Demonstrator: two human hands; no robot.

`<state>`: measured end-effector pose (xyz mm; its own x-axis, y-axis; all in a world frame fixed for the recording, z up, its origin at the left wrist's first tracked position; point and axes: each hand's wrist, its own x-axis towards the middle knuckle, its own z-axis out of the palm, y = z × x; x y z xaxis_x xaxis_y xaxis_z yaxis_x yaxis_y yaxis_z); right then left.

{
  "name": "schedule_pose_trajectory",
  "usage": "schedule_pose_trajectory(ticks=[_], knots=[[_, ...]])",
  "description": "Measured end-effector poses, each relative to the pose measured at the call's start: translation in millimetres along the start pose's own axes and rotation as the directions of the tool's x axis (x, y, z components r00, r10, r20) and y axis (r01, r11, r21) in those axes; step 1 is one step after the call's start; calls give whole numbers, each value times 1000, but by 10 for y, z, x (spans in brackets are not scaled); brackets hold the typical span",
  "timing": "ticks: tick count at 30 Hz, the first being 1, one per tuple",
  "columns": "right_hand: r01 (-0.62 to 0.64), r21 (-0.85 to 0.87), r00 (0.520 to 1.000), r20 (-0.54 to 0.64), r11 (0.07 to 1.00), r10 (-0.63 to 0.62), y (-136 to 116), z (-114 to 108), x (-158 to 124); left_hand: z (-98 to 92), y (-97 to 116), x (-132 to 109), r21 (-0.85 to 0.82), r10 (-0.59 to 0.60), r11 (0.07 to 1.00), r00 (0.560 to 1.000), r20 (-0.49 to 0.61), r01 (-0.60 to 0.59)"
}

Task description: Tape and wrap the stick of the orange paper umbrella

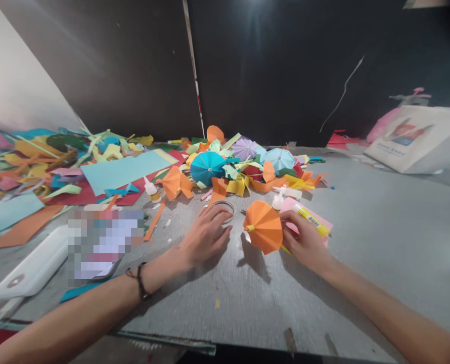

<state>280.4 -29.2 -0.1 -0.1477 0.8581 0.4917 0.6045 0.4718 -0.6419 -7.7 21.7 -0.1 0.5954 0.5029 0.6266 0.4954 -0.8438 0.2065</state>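
Grey table [361, 242] carries a wide heap of coloured paper scraps [58, 162]. In front of the heap, the right hand [304, 242] is closed around an orange paper umbrella [265, 232] and a yellow stick [312, 221]. The left hand [206, 235] lies loosely spread, with its fingertips on a thin ring [225, 206]. I think a soft grip is best here, so that the folds are not crushed.

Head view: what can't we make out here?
- The pixelated patch, left of the left hand: blurred out, so its contents cannot be told.
- Fingertips of the right hand: hidden behind the orange paper umbrella, so the grip is unclear.
- Label on the yellow tube: too small to read.
- Near edge of the ring: covered by the left hand's fingers.
- Both forearms: cut off by the bottom edge.
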Motion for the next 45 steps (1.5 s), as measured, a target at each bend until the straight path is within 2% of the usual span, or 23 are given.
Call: schedule_pose_trajectory(ticks=[3, 6, 12, 18, 25, 27, 30, 33, 36, 38, 40, 42, 45], knots=[[7, 28, 1000, -1, 1000, -7, -25, -13, -4, 39, -67, -17, 73, -89, 994, 993, 73, 84], [29, 75, 999, 28, 997, -31, -32, -2, -14, 75, -113, -30, 62, -109, 993, 990, 92, 104], [81, 166, 992, 79, 983, -95, -13, 42, -6, 90, -74, -45, -39, -95, 995, 995, -4, 94], [125, 124, 988, 71, 984, -135, -25, 7, 39, 48, 39, -45, -199, -101, 977, 990, -95, 80], [140, 35, 985, -110, 990, -135, -52, -36, 11, -3, 180, -50, -185, 65, 975, 959, -277, -120], [191, 2, 963, -195, 982, -187, -116, -45, -11, -46, 227, -61, -138, 138, 973, 946, -294, -185], [346, -72, 901, -251, 936, -353, -249, -65, -77, -155, 309, -65, -62, 343, 929, 911, -228, -365], [481, -110, 855, -162, 870, -493, -368, -75, -182, -255, 413, -44, -2, 535, 842, 836, -122, -540], [544, -54, 837, -46, 838, -546, -437, -53, -282, -277, 519, -19, 105, 689, 725, 721, -74, -681], [576, -5, 818, 2, 818, -576, -465, -27, -324, -251, 568, -10, 148, 742, 666, 670, -29, -731], [600, 21, 800, 9, 800, -600, -489, -5, -343, -215, 586, -10, 111, 746, 658, 665, 34, -745], [605, 26, 796, 2, 796, -605, -513, 4, -345, -186, 574, -18, 72, 717, 692, 695, 46, -718], [635, 1, 772, 42, 772, -635, -541, -10, -336, -170, 521, -42, 67, 665, 746, 746, -36, -662]])
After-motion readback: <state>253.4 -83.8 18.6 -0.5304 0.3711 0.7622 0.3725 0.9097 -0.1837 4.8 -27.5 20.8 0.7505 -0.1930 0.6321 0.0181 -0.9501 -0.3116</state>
